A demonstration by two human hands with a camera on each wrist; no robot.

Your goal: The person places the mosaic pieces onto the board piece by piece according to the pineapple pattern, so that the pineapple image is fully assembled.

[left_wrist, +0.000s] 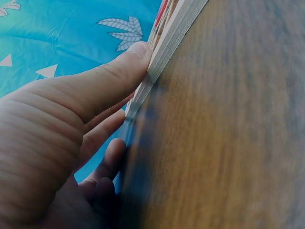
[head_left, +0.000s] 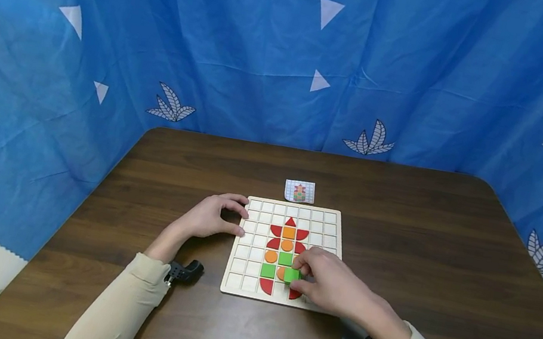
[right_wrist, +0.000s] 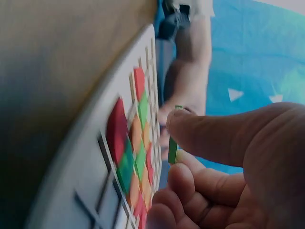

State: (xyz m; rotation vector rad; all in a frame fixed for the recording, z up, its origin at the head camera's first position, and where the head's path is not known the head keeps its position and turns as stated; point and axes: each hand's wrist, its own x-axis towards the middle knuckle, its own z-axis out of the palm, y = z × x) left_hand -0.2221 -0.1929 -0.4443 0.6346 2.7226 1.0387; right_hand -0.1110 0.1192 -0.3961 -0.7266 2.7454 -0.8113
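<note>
A pale square grid board (head_left: 255,254) lies on the table, with red, orange and green flat tiles set in its cells. My right hand (head_left: 333,280) pinches a green square tile (head_left: 291,275) between thumb and fingers, just above the lower part of the pattern. In the right wrist view that tile (right_wrist: 173,143) stands on edge, apart from the board. My left hand (head_left: 208,217) touches the board's left edge with thumb and fingertips spread. The left thumb (left_wrist: 119,67) rests on that edge in the left wrist view. My right hand covers some cells on the right.
Just beyond the board lies a small card (head_left: 299,191) with a printed grid and a coloured figure. The brown wooden table (head_left: 417,238) extends around the board. A blue patterned cloth (head_left: 272,42) hangs behind the table and at its sides.
</note>
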